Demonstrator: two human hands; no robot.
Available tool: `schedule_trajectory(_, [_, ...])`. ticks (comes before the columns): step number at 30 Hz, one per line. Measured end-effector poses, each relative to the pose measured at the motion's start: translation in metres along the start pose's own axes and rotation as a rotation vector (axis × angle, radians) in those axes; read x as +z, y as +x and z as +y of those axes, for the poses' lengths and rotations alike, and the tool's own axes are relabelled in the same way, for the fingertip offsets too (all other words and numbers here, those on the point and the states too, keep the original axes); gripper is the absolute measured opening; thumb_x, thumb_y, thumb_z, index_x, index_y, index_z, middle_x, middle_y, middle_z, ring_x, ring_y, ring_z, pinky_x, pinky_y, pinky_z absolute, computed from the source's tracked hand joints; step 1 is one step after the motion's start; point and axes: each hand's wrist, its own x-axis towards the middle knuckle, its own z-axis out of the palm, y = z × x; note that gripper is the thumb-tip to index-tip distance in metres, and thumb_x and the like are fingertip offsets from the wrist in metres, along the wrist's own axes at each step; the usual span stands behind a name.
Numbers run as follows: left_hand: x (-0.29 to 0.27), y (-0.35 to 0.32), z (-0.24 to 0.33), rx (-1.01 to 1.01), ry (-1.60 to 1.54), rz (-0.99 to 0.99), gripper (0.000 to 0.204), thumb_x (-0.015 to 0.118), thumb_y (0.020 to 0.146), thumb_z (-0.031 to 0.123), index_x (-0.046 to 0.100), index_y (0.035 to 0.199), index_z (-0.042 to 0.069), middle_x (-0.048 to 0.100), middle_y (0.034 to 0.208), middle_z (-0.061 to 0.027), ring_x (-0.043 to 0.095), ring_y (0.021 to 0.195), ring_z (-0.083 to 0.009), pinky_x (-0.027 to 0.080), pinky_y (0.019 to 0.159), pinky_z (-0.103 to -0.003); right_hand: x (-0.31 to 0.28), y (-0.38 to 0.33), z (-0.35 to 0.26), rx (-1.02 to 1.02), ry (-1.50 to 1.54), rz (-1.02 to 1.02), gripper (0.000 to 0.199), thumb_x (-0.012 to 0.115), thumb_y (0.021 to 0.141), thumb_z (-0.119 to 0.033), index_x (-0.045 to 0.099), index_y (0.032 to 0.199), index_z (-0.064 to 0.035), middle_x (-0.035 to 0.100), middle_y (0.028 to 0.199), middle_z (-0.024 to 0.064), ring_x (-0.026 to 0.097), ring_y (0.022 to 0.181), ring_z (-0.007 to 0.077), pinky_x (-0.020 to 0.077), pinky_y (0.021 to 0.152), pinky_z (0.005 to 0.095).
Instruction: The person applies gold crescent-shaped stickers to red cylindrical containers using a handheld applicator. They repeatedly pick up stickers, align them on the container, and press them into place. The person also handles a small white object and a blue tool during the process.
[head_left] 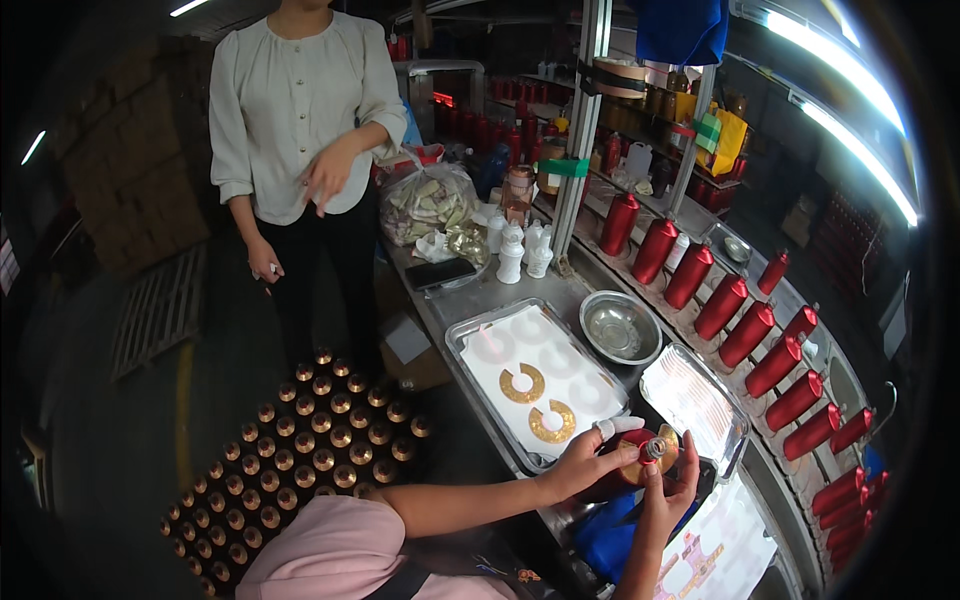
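My left hand (580, 468) and my right hand (672, 490) are both closed around a red bottle (653, 450) with an open neck. A gold label (668, 442) lies on its shoulder, beside the neck, with my right fingers against it. White covering wraps a finger of my left hand. Just beyond my hands is a metal tray (487, 400) with a white backing sheet (500, 350), where two gold C-shaped stickers (522, 383) remain stuck. My hands hide part of the bottle's body.
A steel bowl (620, 328) and a smaller tray of strips (690, 400) stand beyond my hands. On the right, red bottles (690, 275) line a conveyor. Several gold-topped bottles (285, 460) crowd the lower left. A person (300, 130) stands across the table's far end.
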Motion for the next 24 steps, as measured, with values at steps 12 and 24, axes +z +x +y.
schedule_trajectory(12, [0.004,0.000,-0.009,0.002,-0.059,-0.019,0.051,0.068,0.097,0.023,0.054,0.140,0.000,0.063,0.130,-0.0099,0.056,0.120,-0.0151,0.043,0.106,-0.031,-0.012,-0.002,0.007,-0.194,-0.205,-0.019,0.076,0.077,0.083,-0.003,0.043,0.151,-0.0029,0.060,0.135,0.0113,0.066,0.107,0.0139,0.0559,0.086,0.0242])
schedule_trajectory(24, [0.004,-0.001,-0.006,0.018,-0.006,-0.032,0.057,0.069,0.097,0.026,0.051,0.144,0.000,0.062,0.133,-0.0107,0.056,0.124,-0.0175,0.042,0.108,-0.032,-0.011,-0.004,-0.006,-0.045,-0.124,0.036,0.072,0.080,0.082,-0.009,0.049,0.147,-0.0025,0.057,0.134,0.0132,0.057,0.123,0.0232,0.0442,0.106,0.0351])
